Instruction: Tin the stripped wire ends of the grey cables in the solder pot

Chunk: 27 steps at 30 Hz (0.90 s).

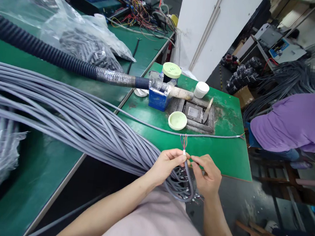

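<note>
My left hand (168,164) pinches a grey cable (188,175) between thumb and fingers, just below its stripped end. Thin coloured wires (183,141) fan out upward from a white band on that end. Close on the right, my right hand (207,174) has thumb and fingertips closed in a pinch; whether anything small is in them I cannot make out. The held cable curves down in a loop below my hands. A thick bundle of grey cables (89,122) runs from the left to my lap, with several stripped ends hanging there.
Beyond my hands, a single cable lies across the green table (145,122). Behind it are a solder pot (195,112) with a scraper (208,110), a pale green dish (177,120), a white jar (201,89) and a ribbed hose (68,59). A person in purple (295,121) sits at right.
</note>
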Available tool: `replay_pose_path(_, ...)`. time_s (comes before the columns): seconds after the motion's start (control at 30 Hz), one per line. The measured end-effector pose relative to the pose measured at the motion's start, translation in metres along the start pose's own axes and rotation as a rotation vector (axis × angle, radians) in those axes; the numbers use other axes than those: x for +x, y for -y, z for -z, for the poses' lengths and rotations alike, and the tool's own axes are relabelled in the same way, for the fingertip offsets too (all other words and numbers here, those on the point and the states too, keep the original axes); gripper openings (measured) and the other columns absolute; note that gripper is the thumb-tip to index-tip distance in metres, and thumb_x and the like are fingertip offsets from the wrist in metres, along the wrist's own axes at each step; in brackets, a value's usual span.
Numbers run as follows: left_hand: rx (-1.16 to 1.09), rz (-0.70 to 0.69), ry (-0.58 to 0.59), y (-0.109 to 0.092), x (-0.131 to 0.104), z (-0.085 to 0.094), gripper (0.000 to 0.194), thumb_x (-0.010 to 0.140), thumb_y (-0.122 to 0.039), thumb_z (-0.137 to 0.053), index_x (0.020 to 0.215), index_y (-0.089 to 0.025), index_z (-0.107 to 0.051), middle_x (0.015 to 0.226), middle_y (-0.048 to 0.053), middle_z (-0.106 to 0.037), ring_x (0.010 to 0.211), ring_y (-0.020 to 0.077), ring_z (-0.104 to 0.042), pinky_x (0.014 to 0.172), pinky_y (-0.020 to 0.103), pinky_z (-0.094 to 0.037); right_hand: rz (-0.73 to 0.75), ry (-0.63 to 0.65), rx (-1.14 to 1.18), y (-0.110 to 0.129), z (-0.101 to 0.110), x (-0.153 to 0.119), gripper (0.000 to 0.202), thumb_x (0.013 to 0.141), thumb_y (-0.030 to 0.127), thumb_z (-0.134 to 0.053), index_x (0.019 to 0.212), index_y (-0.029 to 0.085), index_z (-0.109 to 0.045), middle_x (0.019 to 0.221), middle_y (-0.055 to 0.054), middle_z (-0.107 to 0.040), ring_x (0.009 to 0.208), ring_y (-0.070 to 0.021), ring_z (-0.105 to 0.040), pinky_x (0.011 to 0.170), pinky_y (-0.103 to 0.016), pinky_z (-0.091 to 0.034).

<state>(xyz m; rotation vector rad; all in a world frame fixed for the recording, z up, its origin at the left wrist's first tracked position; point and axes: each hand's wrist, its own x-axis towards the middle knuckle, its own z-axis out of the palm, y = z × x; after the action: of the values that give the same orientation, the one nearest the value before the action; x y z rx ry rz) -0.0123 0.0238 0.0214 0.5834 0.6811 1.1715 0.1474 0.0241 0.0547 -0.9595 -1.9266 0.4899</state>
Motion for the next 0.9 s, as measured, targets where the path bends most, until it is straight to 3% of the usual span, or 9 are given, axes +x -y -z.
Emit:
replay_pose_path(0.1,-0.09,0.036,0.0,-0.003,0.002,-0.002,0.02,0.076,-0.033,-0.074,0.08,-0.014,-0.073,0.064,0.0,-0.064,0.06,0.0074,-0.055,0.064,0.019,-0.043,0.114,0.038,-0.063,-0.007,0.001,-0.003,0.046,0.083,0.003,-0.056,0.12,0.03,-0.063,0.102,-0.007,-0.065,0.093,-0.0206,-0.06,0.077,-0.04,-0.052)
replay_pose_path(0.23,-0.218,0.082,-0.003,-0.008,0.001,-0.005,0.021,0.075,-0.033,-0.074,0.082,-0.013,-0.072,0.068,0.001,-0.066,0.059,0.0074,-0.056,0.061,0.019,-0.043,0.274,0.128,-0.187,-0.018,-0.002,-0.009,0.047,0.085,0.013,-0.061,0.127,0.033,-0.058,0.131,-0.009,-0.053,0.119,-0.0286,-0.05,0.093,-0.051,-0.048)
replay_pose_path(0.47,-0.077,0.03,-0.102,-0.014,-0.001,-0.002,0.022,0.076,-0.032,-0.073,0.087,-0.013,-0.071,0.074,0.001,-0.066,0.064,0.0071,-0.056,0.065,0.019,-0.044,0.304,0.071,-0.116,-0.023,-0.007,-0.015,0.045,0.086,0.021,-0.064,0.129,0.03,-0.056,0.124,-0.009,-0.063,0.122,-0.031,-0.05,0.091,-0.055,-0.05)
replay_pose_path(0.63,-0.135,-0.031,-0.177,-0.022,0.005,0.007,0.018,0.077,-0.031,-0.073,0.085,-0.016,-0.066,0.072,-0.002,-0.062,0.061,0.0056,-0.054,0.063,0.018,-0.043,0.288,0.067,-0.081,-0.022,-0.009,-0.017,0.041,0.087,0.022,-0.062,0.127,0.029,-0.058,0.124,-0.009,-0.064,0.119,-0.0304,-0.053,0.089,-0.056,-0.051)
replay_pose_path(0.9,-0.188,0.013,-0.187,-0.025,0.011,0.009,0.023,0.076,-0.034,-0.073,0.075,-0.015,-0.06,0.065,-0.003,-0.058,0.055,0.0053,-0.053,0.058,0.017,-0.043,0.296,0.078,-0.078,-0.022,-0.011,-0.017,0.04,0.087,0.023,-0.061,0.127,0.029,-0.058,0.124,-0.009,-0.064,0.117,-0.0295,-0.055,0.089,-0.055,-0.051)
